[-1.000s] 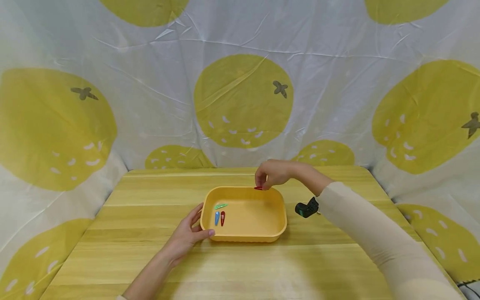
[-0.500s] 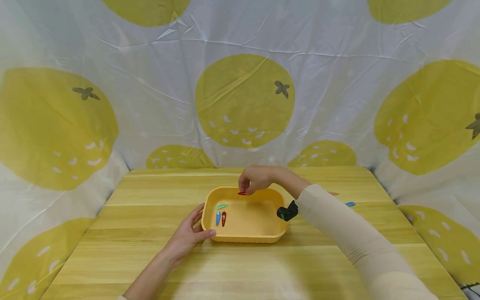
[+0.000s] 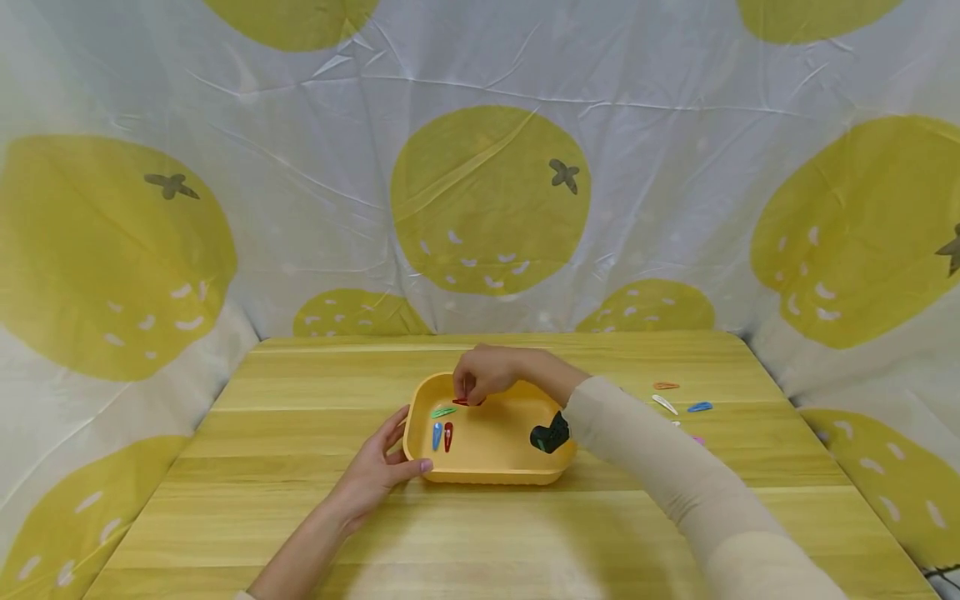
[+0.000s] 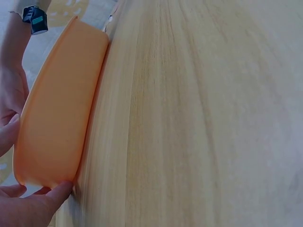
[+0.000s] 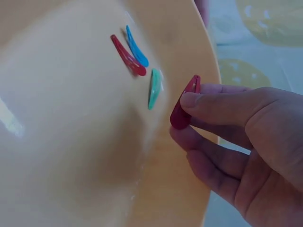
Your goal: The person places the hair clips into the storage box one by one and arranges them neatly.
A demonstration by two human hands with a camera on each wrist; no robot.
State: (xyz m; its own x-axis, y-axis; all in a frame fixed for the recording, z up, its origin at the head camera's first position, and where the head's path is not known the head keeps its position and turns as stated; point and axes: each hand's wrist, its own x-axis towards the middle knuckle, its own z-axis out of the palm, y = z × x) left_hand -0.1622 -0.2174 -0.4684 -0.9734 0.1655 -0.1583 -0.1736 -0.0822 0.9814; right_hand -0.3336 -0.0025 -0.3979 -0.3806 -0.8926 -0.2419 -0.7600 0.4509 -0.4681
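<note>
The left hand [image 3: 378, 467] grips the left end of a yellow plastic tray [image 3: 495, 478], its thumb over the rim and its fingers along the outer wall. In the right wrist view, the right hand [image 5: 255, 127] pinches a dark red snap hair clip [image 5: 179, 116] between thumb and fingers, above the tray's inner wall. Inside the tray, toward its left end, lie a green hair clip [image 3: 443, 412], a blue hair clip [image 3: 437, 437] and another red hair clip [image 3: 448, 437]. The blue and that red one lie side by side; the green one is farther back.
On the wooden table [image 3: 525, 542], right of the tray, lie an orange clip [image 3: 666, 385], a white clip [image 3: 664, 404], a blue clip [image 3: 701, 407] and a pink piece [image 3: 699, 439] partly behind the sleeve. A fruit-patterned curtain [image 3: 487, 67] hangs behind.
The right hand has moved left and down with the red hair clip, from the tray's far right rim to over its left part. Clips on the right have come into view. The left hand stays put.
</note>
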